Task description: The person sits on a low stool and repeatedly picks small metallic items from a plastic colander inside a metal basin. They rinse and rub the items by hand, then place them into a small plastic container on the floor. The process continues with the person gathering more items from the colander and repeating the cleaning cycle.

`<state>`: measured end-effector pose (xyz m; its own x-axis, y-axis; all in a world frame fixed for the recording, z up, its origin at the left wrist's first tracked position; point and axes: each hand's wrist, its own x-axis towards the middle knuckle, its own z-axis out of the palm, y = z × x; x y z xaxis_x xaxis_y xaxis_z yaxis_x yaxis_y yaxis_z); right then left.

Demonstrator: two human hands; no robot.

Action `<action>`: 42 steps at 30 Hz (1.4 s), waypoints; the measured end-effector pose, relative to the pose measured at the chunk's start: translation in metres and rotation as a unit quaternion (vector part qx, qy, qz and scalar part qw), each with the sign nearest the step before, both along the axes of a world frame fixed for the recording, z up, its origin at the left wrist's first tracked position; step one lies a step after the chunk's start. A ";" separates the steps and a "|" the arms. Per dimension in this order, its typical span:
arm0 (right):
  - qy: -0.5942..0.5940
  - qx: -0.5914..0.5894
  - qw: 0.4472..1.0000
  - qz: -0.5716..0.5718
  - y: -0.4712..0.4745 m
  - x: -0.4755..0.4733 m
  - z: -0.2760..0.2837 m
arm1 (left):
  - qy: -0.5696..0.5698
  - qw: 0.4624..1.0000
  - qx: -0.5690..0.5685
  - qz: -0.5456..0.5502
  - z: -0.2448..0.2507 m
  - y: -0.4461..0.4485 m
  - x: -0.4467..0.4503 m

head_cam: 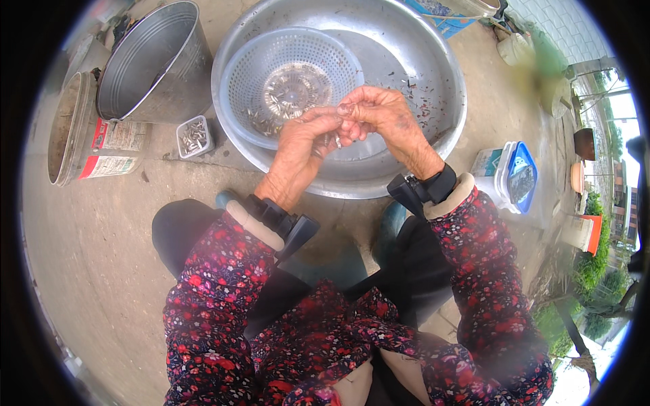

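Observation:
My left hand (303, 136) and my right hand (384, 114) meet over the near side of a wide metal basin (336, 190). Their fingertips pinch together on what looks like a small silvery fish (338, 141), mostly hidden by the fingers. Inside the basin, to the left, sits a pale blue plastic colander (237, 83). Many small silvery fish (269, 121) lie in its bottom. Dark and reddish scraps (426, 104) are scattered over the basin's right side. A small clear plastic tub (194, 137) of similar fish stands on the ground left of the basin.
A large metal bucket (152, 66) and a plastic pail (71, 129) with labels stand at the left. On the right is a white tub with a blue lid (520, 177). A blue bucket (449, 23) stands behind the basin. Underfoot is concrete ground (101, 238).

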<state>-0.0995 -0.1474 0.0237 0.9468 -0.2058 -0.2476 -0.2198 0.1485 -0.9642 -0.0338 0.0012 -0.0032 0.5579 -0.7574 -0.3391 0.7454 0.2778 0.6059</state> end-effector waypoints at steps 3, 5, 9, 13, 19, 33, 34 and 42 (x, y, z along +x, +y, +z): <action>0.011 0.010 1.000 0.027 -0.002 -0.001 0.001 | -0.004 1.000 0.011 -0.018 0.000 0.000 0.001; 0.017 0.038 0.999 0.035 -0.004 -0.002 0.004 | -0.002 1.000 0.013 -0.024 0.000 -0.001 0.002; -0.017 0.089 0.996 0.000 -0.011 0.000 0.017 | 0.066 0.998 0.011 0.020 0.004 0.002 0.001; -0.058 -0.027 0.998 0.007 -0.004 0.001 0.028 | 0.131 0.988 -0.028 0.079 0.009 0.000 0.001; -0.067 -0.140 0.987 0.044 0.019 -0.002 0.034 | 0.187 0.976 -0.050 0.104 0.012 0.000 0.002; -0.175 -0.466 0.863 0.088 0.038 0.002 0.032 | 0.147 0.984 -0.090 0.041 0.023 0.004 -0.003; -0.185 -0.486 0.849 0.097 0.040 0.002 0.031 | 0.154 0.983 -0.096 0.033 0.023 0.004 -0.003; -0.202 -0.535 0.813 0.107 0.046 0.008 0.024 | 0.147 0.986 -0.067 0.040 0.032 0.005 -0.007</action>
